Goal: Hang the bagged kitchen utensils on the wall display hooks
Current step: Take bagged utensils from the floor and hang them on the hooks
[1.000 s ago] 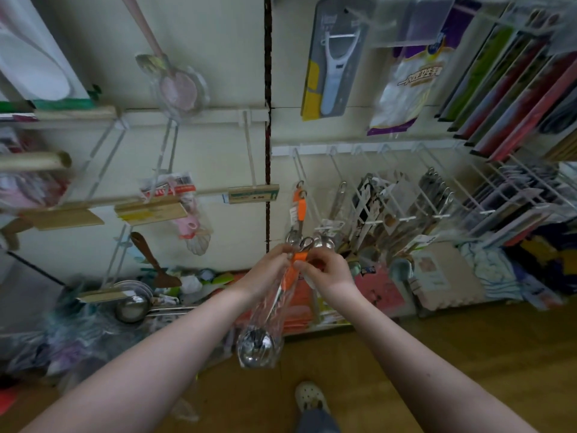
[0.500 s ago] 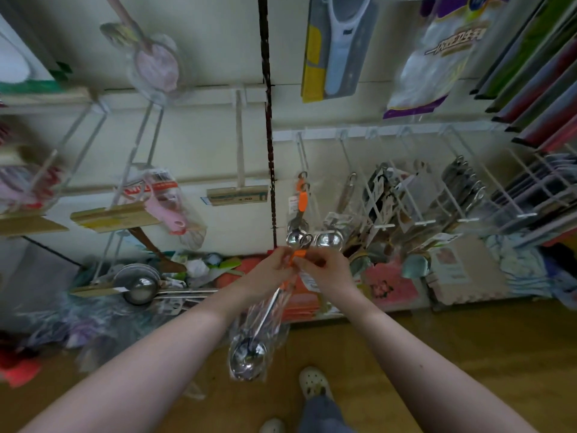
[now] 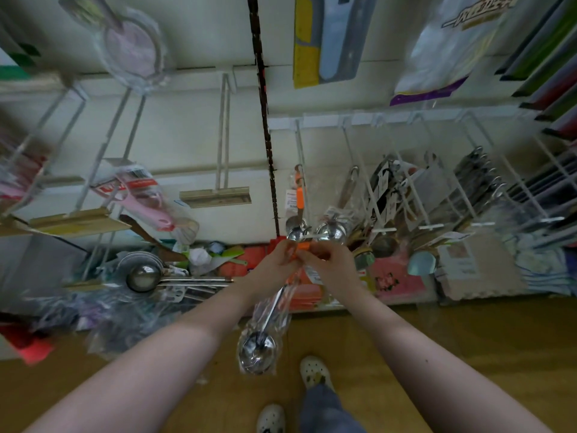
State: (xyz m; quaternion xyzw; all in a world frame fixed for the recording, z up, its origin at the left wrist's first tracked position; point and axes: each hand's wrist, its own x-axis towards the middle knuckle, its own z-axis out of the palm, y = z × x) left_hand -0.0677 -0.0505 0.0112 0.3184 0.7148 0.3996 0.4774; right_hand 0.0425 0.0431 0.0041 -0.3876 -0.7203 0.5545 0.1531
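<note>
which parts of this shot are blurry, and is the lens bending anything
Head view: the left edge smears with motion blur, worst at the red item on the floor; the left hand, right hand and bagged ladle are sharper; the wide lens fans the wall hooks outward; the bag shows glare.

L hand (image 3: 277, 261), R hand (image 3: 334, 267) pinch bagged ladle (image 3: 258, 346) top, seemingly.
</note>
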